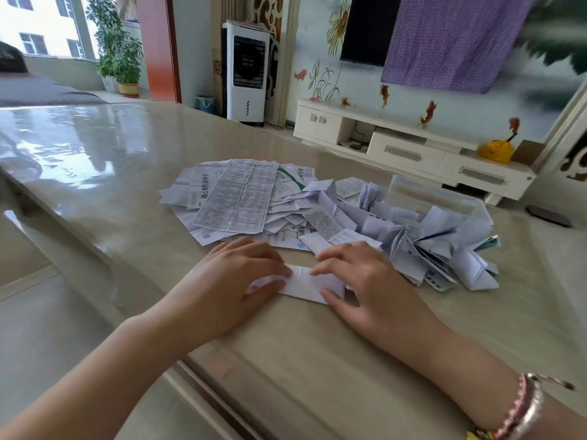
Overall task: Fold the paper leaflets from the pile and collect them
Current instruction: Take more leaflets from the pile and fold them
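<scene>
Both ends of the folded leaflet [306, 282] lie hidden under the left hand [235, 277] and right hand [365, 281]. The print on the pile of leaflets [241, 195] is too small to read. Folded papers mask the clear box [438, 193] in part.

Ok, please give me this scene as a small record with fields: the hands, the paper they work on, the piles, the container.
left hand: flat, pressing the left end of the leaflet
right hand: flat, pressing its right end
leaflet: white, partly folded, flat on the table
unfolded pile: loose sheets, beyond the hands
folded pile: folded leaflets, right of the hands
container: clear plastic, behind the folded pile; contents unclear
</scene>
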